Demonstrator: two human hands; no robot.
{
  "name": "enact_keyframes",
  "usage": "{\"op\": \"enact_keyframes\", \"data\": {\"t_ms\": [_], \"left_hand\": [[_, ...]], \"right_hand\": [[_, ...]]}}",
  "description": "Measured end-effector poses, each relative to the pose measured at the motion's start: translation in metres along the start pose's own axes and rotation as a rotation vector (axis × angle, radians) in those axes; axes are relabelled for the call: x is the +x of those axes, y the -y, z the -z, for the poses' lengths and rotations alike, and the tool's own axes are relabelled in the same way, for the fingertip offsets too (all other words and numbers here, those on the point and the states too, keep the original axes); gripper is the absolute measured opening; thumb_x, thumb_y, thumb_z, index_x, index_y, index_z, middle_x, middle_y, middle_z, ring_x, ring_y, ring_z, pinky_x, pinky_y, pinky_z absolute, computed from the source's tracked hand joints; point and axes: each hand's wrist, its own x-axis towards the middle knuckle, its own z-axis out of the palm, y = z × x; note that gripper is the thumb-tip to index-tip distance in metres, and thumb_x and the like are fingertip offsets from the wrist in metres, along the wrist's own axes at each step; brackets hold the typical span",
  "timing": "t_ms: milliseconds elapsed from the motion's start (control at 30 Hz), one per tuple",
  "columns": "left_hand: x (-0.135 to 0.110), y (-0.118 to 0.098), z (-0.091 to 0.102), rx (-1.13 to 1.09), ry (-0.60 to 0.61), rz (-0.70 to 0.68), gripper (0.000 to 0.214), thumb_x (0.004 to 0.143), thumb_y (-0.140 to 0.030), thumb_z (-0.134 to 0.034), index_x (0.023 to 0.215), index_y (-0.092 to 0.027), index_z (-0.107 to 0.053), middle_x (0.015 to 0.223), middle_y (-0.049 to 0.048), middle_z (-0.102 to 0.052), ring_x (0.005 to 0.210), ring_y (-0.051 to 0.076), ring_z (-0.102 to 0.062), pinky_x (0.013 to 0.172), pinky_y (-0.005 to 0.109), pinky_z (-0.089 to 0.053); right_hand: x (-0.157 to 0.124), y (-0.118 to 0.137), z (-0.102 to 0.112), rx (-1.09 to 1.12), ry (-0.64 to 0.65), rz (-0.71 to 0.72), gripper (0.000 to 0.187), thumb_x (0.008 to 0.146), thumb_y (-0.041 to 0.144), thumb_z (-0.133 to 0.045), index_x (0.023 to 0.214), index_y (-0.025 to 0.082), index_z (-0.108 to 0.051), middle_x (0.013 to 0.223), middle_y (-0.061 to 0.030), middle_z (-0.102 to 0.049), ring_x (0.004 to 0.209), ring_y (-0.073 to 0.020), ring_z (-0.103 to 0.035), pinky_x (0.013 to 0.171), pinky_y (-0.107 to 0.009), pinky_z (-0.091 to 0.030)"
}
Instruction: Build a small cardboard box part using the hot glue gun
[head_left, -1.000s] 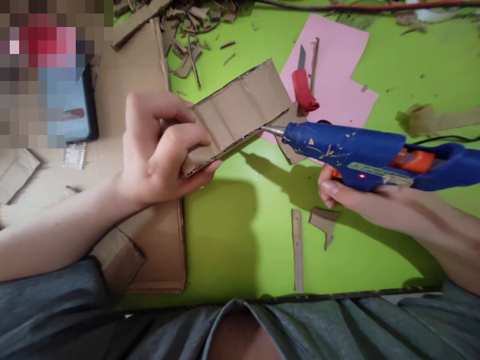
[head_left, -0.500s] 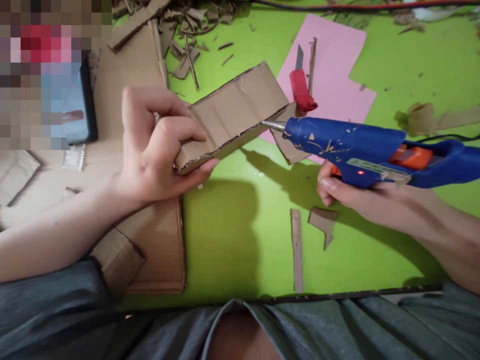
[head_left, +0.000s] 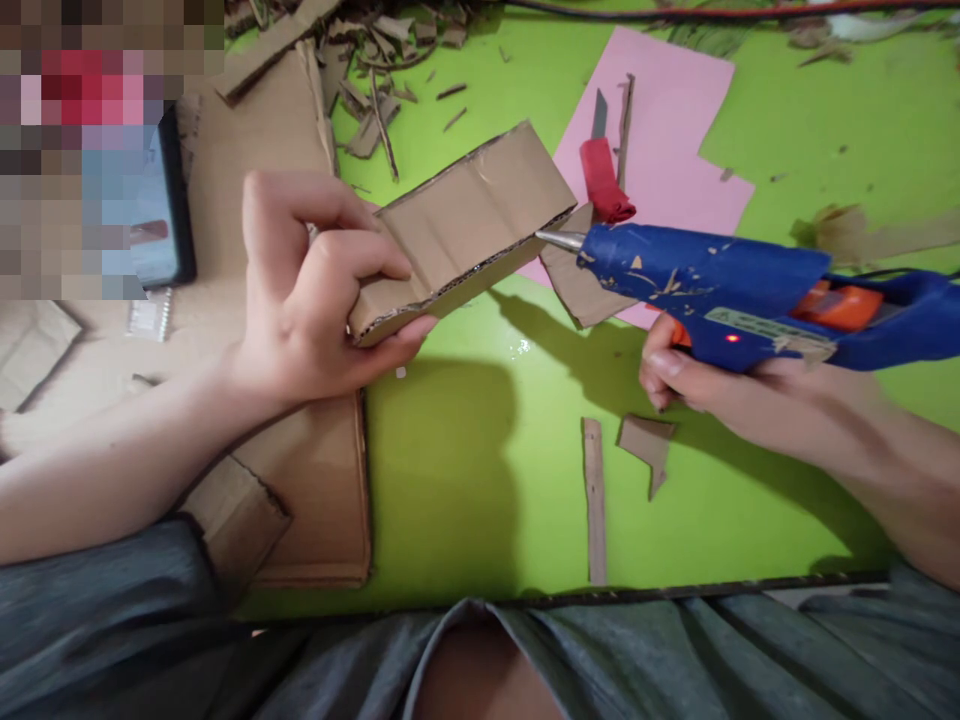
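Observation:
My left hand grips the near end of a folded cardboard piece, thumb below and fingers on top, and holds it tilted above the green table. Wet-looking glue shines along its lower corrugated edge. In my right hand is a blue hot glue gun with an orange trigger and a lit red light. Its metal nozzle is at that edge, close to the far right corner. Behind the nozzle lies a loose cardboard scrap.
A red-handled craft knife lies blade out on pink paper. Large cardboard sheets cover the left side, with a phone on them. A cardboard strip and an angular scrap lie in front. A cable crosses the back.
The glue gun has moved slightly right, its nozzle travelling along the cardboard edge towards the far corner. My left hand and the cardboard piece have hardly moved.

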Motion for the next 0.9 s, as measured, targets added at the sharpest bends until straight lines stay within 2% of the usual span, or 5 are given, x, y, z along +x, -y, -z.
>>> {"op": "enact_keyframes", "data": {"t_ms": [100,267,467,700,900], "left_hand": [[0.0,0.002,0.001,-0.093,0.008,0.028,0.077,0.099,-0.078,-0.093,0.15,-0.028,-0.065,0.134,0.0098,-0.056,0.127,0.032,-0.068,0.104,0.055,-0.073],[0.002,-0.001,0.006,-0.039,0.079,0.078,0.058,0.1,-0.05,-0.099,0.146,-0.032,-0.069,0.131,0.0106,-0.062,0.126,0.034,-0.071,0.104,0.053,-0.073],[-0.014,0.019,-0.016,-0.206,-0.065,-0.003,0.085,0.098,-0.089,-0.086,0.149,-0.024,-0.068,0.134,0.0084,-0.055,0.13,0.032,-0.069,0.105,0.056,-0.07],[-0.004,0.003,-0.009,-0.107,-0.034,0.08,0.074,0.094,-0.055,-0.104,0.153,-0.035,-0.065,0.133,0.0092,-0.061,0.125,0.034,-0.07,0.102,0.053,-0.07],[-0.004,0.005,-0.006,-0.014,-0.036,-0.028,0.079,0.098,-0.069,-0.095,0.156,-0.026,-0.063,0.133,0.0114,-0.06,0.121,0.032,-0.071,0.095,0.053,-0.074]], "right_hand": [[0.0,-0.001,0.0,0.005,-0.018,0.016,0.031,0.092,0.047,-0.069,0.067,0.03,-0.065,0.059,0.0053,-0.072,0.045,-0.016,-0.063,0.049,-0.031,-0.052],[0.0,-0.004,0.001,0.027,-0.03,0.059,0.025,0.092,0.041,-0.068,0.07,0.03,-0.066,0.058,0.0073,-0.071,0.043,-0.0145,-0.063,0.047,-0.029,-0.05],[0.001,-0.007,0.0,0.012,-0.049,0.067,0.028,0.093,0.04,-0.069,0.067,0.03,-0.066,0.057,0.0076,-0.071,0.042,-0.0133,-0.061,0.05,-0.031,-0.048],[-0.001,-0.011,0.002,-0.001,-0.059,0.029,0.026,0.092,0.042,-0.069,0.07,0.03,-0.066,0.059,0.0055,-0.072,0.044,-0.0167,-0.063,0.052,-0.035,-0.048],[-0.002,-0.013,0.002,0.016,-0.07,-0.035,0.025,0.09,0.048,-0.07,0.072,0.03,-0.067,0.059,0.0045,-0.073,0.044,-0.0172,-0.063,0.052,-0.036,-0.048]]}}
